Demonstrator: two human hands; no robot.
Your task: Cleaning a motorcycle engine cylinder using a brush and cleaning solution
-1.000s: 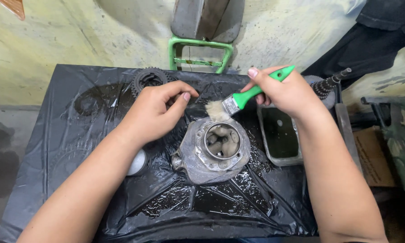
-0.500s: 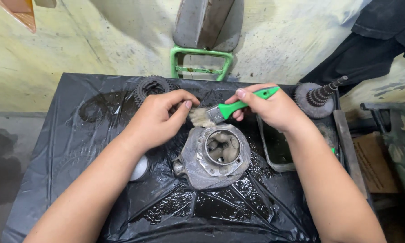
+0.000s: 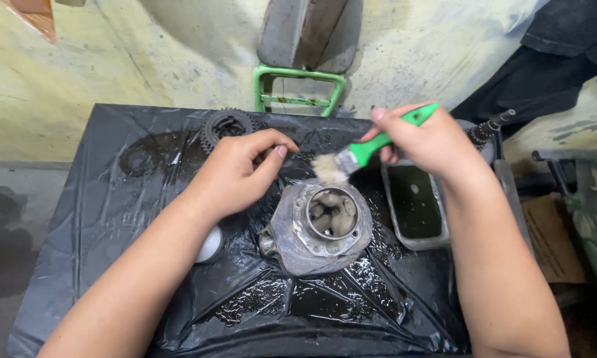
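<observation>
A grey metal engine cylinder [image 3: 322, 222] with an open round bore lies on a wet black plastic sheet [image 3: 113, 199]. My right hand [image 3: 431, 142] grips a green-handled paintbrush [image 3: 371, 147]. Its pale bristles [image 3: 329, 170] hover just above the cylinder's far rim. My left hand [image 3: 235, 176] is to the left of the bristles, thumb and forefinger pinched together. Whether something small sits between them is hidden.
A metal tray of dark liquid [image 3: 414, 205] sits right of the cylinder. A toothed gear [image 3: 227, 124] lies at the sheet's far edge, a geared shaft [image 3: 487, 126] at far right. A green metal frame [image 3: 298, 89] stands behind. A round metal piece [image 3: 210, 244] shows under my left forearm.
The brush swept left to my left fingertips half a second ago, then drew back right and up. My left hand stayed nearly still.
</observation>
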